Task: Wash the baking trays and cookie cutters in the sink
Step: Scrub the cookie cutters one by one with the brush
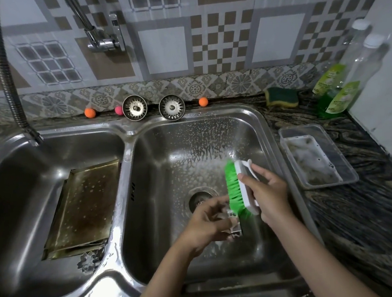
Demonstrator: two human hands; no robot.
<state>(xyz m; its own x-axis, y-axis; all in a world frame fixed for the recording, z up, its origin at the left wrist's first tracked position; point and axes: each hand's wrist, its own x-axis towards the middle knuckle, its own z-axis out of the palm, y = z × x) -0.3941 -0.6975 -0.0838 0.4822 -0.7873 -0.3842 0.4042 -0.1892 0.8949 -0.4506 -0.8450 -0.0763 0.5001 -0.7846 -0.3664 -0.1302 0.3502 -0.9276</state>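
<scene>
A stainless double sink fills the middle of the frame, set into a dark, swirl-grained stone counter that runs up the right side. Behind it the wall is tiled in grey, white and brown squares with a floral border strip along the bottom.

Over the right basin, at lower centre, the right hand grips the white handle of a scrub brush, its green bristles turned left. The left hand curls its fingers round a small metal cookie cutter, which touches the lower bristles. The basin walls are flecked with suds, and the drain shows just above the left hand.

In the left basin, at centre left, browned baking trays lean stacked against the divider, spotted with foam. A flower-shaped cookie cutter lies just below them.

A flexible metal hose drops down the upper left, and a chrome tap is mounted on the wall at upper centre. Along the back ledge sit two metal strainers, with small orange and pink balls beside them. At the right are a yellow-green sponge, two bottles of green liquid and a clear plastic container with something pale inside.
</scene>
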